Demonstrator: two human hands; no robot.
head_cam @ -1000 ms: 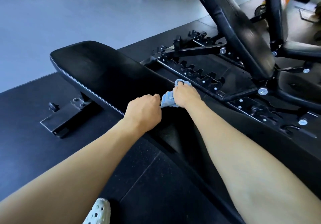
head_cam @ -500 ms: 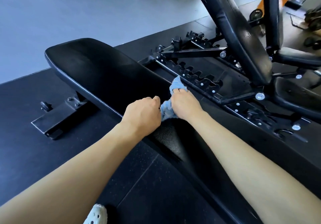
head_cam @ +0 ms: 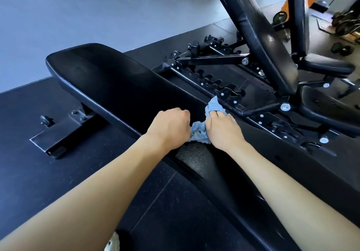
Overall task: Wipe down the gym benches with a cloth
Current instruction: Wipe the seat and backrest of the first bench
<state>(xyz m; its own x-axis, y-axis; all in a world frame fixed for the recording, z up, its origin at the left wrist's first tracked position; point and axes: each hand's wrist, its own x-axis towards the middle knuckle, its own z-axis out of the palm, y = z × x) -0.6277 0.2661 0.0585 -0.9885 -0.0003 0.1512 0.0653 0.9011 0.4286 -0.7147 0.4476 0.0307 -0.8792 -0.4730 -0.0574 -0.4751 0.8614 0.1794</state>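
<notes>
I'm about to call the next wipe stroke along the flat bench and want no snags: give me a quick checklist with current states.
1. Both hands on the cloth: ok. The left hand and right hand grip the blue cloth.
2. Cloth on the pad: ok. It rests on the flat bench, around mid-length.
3. Cloth spread for wiping: not ok. It is bunched between the hands.
4. Cloth tip free of the notched rail: cannot tell. The tip sits at the pad's edge beside it.
5. Pad ahead needs wiping: cannot tell. The black surface shows no marks.
</notes>
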